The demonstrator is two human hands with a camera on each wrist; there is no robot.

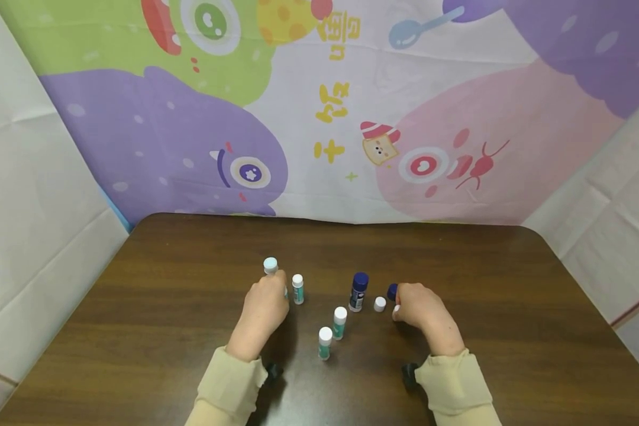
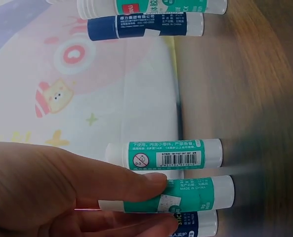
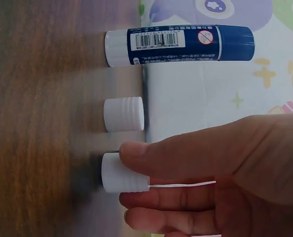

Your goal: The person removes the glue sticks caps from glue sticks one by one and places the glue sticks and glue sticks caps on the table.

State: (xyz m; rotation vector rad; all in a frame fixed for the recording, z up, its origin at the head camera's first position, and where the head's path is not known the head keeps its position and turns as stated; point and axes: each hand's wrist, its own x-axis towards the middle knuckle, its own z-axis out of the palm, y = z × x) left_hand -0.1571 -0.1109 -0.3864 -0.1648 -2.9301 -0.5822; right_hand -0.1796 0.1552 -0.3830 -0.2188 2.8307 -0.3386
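Observation:
My left hand (image 1: 263,302) holds a green glue stick (image 2: 198,193) upright between thumb and fingers, its bottom end close to the table. Just beyond those fingers stands a navy-labelled glue stick (image 2: 205,223), mostly hidden by them in the left wrist view. A second green glue stick (image 1: 298,290) with a white top is right beside this hand. My right hand (image 1: 420,303) pinches a small white cap (image 3: 121,173) at table level. A navy cap (image 1: 392,291) shows at its fingertips, and another white cap (image 1: 380,304) sits to their left.
A navy glue stick (image 1: 358,293) with its cap on stands between the hands. Nearer to me are two white-topped green glue sticks, one at the back (image 1: 339,323) and one in front (image 1: 325,344). Behind the brown table (image 1: 458,254) hangs a cartoon-printed cloth (image 1: 309,177).

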